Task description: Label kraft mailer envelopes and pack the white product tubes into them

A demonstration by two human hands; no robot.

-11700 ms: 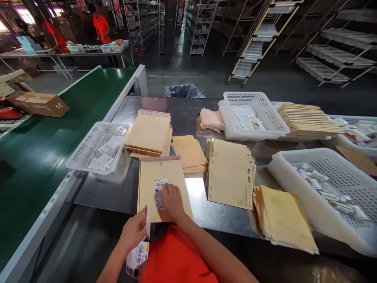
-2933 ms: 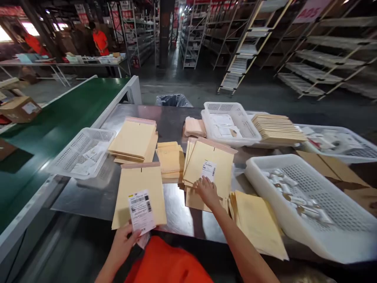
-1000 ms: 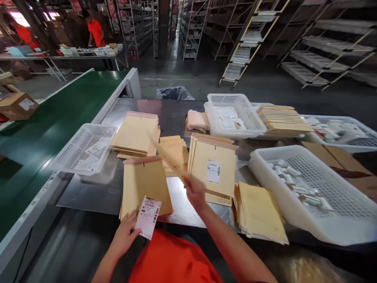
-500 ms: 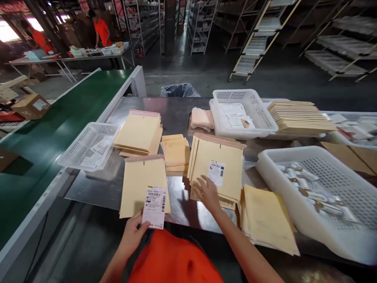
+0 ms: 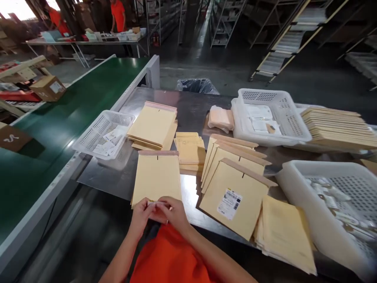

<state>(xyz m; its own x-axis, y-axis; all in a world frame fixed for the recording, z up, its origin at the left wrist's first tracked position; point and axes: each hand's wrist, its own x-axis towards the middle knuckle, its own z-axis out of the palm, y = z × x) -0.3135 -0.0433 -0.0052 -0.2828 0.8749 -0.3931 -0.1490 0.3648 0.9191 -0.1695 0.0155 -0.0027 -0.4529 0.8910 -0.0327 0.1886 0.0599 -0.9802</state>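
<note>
Just in front of the red shirt point(image 5: 171, 257), at the near edge of the dark metal table point(image 5: 103, 181), the left hand point(image 5: 140, 217) and the right hand point(image 5: 176, 215) meet almost tip to tip. Both pinch a small pale label point(image 5: 151, 203) between thumb and fingers, so it sits directly between them, with only a sliver showing; the rest is hidden by the fingers.

Right beyond the fingertips lies a front pile of padded envelopes point(image 5: 156, 173), its flap strip towards the far side. The hands overlap its lower edge in the view, and whether they touch it I cannot tell.

To the right of the right hand, well apart from it, a labelled envelope point(image 5: 249, 188) lies tilted on top of a fan of similar envelopes point(image 5: 212, 152), a printed sticker point(image 5: 229, 203) on its face. Farther right are a stack of yellow envelopes point(image 5: 285, 232) and a large white basket point(image 5: 312, 220) holding small tubes or bottles point(image 5: 343, 218).

Behind the front pile are another stack of padded envelopes point(image 5: 153, 124) and some smaller brown envelopes point(image 5: 191, 149). Left of these, a white perforated basket point(image 5: 88, 137) holding papers point(image 5: 110, 141) stands beside the green conveyor belt point(image 5: 66, 129).
</note>
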